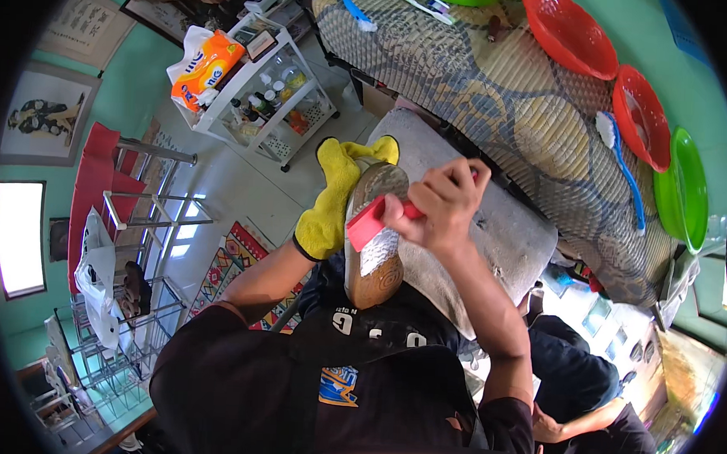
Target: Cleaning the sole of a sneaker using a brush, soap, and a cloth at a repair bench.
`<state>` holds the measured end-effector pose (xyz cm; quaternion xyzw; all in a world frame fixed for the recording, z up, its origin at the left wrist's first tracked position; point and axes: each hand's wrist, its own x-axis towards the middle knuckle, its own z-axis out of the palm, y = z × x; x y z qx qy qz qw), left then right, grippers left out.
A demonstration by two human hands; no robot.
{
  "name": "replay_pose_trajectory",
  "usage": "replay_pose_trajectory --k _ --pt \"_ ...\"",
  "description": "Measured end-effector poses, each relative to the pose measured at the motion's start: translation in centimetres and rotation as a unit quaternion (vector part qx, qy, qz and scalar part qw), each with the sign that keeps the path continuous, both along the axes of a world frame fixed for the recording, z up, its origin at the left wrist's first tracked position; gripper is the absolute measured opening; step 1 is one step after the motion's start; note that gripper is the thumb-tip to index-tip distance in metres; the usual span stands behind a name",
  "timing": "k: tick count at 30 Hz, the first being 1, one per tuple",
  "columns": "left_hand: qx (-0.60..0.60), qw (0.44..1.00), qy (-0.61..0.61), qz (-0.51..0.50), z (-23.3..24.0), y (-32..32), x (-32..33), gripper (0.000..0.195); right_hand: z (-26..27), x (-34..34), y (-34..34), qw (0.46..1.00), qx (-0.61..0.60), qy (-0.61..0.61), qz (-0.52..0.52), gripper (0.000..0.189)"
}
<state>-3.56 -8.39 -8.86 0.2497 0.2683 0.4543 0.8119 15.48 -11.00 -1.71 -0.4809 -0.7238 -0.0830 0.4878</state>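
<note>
My left hand (pixel 330 216) wears a yellow fabric glove with dark trim and grips a shoe (pixel 389 274) along its left side. The shoe is held over my lap, its sole facing up. That sole is brown, with a white patch across the middle, and ring-shaped tread shows at the end nearer to me. My bare right hand (pixel 440 209) is closed around the handle of a red brush (pixel 366 224). The brush head lies across the sole, hiding part of it, and its bristles cannot be seen. Beneath is a grey padded surface (pixel 491 238).
A low platform with a patterned mat (pixel 442 90) bears red bowls (pixel 572 38), a green bowl (pixel 681 186) and blue-handled brushes (pixel 627 168). A white wheeled cart (pixel 270 134) holds bottles and a tissue pack (pixel 209 68). Another person (pixel 576 370) sits close at my right.
</note>
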Motion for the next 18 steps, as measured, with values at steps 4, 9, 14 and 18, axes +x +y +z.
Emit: replay_pose_trajectory --k 4,9,14,18 --pt "0.084 0.98 0.174 -0.055 4.0 0.3 0.6 0.054 -1.0 2.8 3.3 0.986 -0.081 -0.006 -0.148 0.029" --pt "0.051 0.997 0.051 0.0 1.5 0.2 0.4 0.046 0.2 1.7 2.1 0.999 -0.007 -0.02 0.026 0.03" --pt "0.107 0.984 0.139 0.001 2.4 0.2 1.2 0.061 0.5 1.1 1.9 0.997 -0.061 -0.017 -0.051 0.029" --pt "-0.057 0.992 -0.079 -0.075 0.2 1.1 -0.5 0.069 -1.5 2.5 3.2 0.994 -0.092 -0.013 -0.053 0.028"
